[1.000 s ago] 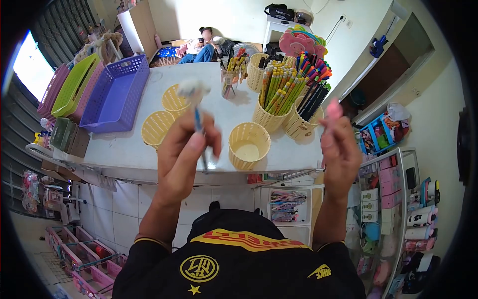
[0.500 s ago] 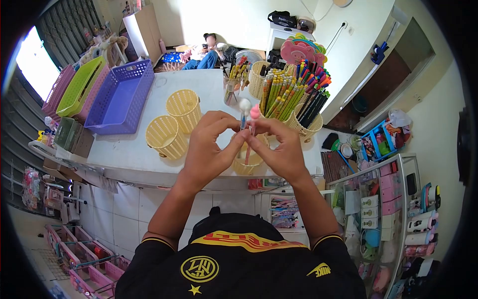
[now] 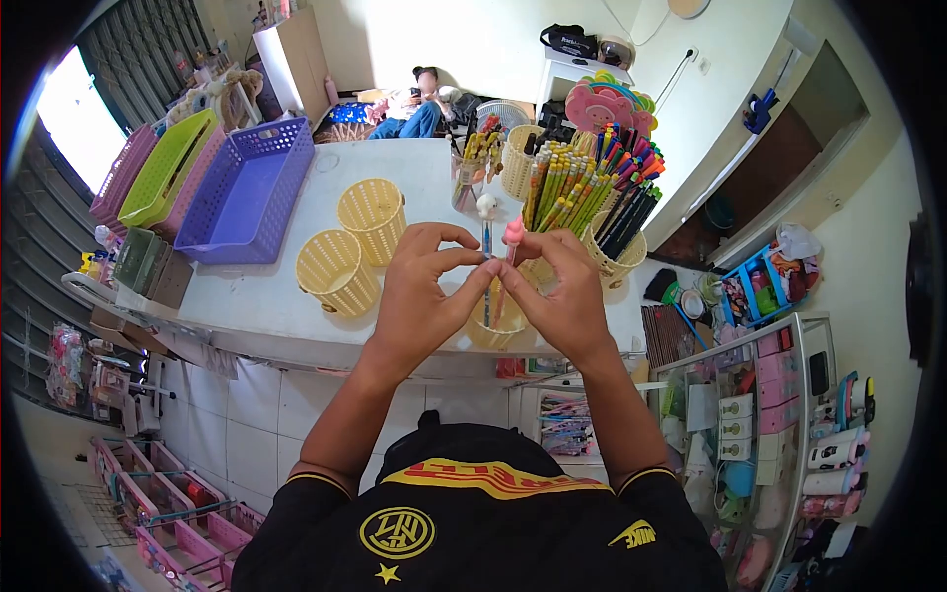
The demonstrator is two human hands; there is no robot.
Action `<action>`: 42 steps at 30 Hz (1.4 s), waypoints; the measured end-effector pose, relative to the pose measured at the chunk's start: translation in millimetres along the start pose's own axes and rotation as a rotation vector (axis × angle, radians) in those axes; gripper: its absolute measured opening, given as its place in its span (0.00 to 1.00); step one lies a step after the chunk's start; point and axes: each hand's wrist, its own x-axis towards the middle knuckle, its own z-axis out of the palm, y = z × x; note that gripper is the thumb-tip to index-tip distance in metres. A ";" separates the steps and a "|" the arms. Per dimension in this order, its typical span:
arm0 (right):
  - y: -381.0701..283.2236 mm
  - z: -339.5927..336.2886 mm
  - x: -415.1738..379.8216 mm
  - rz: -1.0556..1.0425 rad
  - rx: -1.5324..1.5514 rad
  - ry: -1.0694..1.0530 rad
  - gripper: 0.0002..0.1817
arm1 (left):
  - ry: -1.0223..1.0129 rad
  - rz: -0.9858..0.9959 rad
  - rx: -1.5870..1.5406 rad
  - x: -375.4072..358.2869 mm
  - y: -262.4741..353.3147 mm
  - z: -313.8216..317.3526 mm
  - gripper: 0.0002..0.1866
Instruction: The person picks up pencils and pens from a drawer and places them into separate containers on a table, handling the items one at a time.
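Two slim pens with figure toppers stand close together in a pale yellow slatted basket (image 3: 496,333) at the table's near edge. The thumb and a finger of my left hand (image 3: 429,286) pinch the blue pen (image 3: 487,235), which has a white topper. My right hand (image 3: 559,291) is closed on the pink pen (image 3: 510,253) with a pink topper, just beside it. Both thumbs almost meet between the pens. The pens' lower ends show through the basket mouth, while my fingers cover part of their shafts.
Two yellow baskets (image 3: 336,271) stand left of my hands, with a purple basket (image 3: 242,192) beyond. Right lie baskets packed with pencils (image 3: 562,187) and dark pens (image 3: 624,222). A jar (image 3: 469,183) stands behind. A person (image 3: 419,109) sits by the far wall.
The view has shifted slightly. My left index finger has lifted a little away from the blue pen, and both pens' toppers sit slightly lower in the view.
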 end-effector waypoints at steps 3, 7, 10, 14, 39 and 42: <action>3.4 -0.4 -2.1 0.002 -0.079 -0.047 0.17 | -0.018 0.002 0.020 -3.2 -4.6 3.0 0.08; -0.3 -0.8 -7.1 -0.018 -0.078 -0.056 0.19 | -0.087 -0.148 -0.151 -7.1 -2.7 -0.2 0.10; -1.1 -1.7 -16.2 0.011 -0.039 -0.053 0.22 | -0.149 -0.183 -0.159 -11.4 -6.7 -2.2 0.17; 7.9 2.0 -43.7 -0.009 0.120 0.018 0.37 | -0.180 -0.229 -0.246 -22.7 -4.5 -0.9 0.31; 29.9 5.7 -73.7 0.228 0.325 -0.198 0.52 | -0.173 -0.294 -0.409 17.0 -34.3 21.6 0.11; 30.4 5.4 -72.8 0.245 0.289 -0.232 0.52 | -0.164 -0.252 -0.395 16.7 -30.9 19.3 0.10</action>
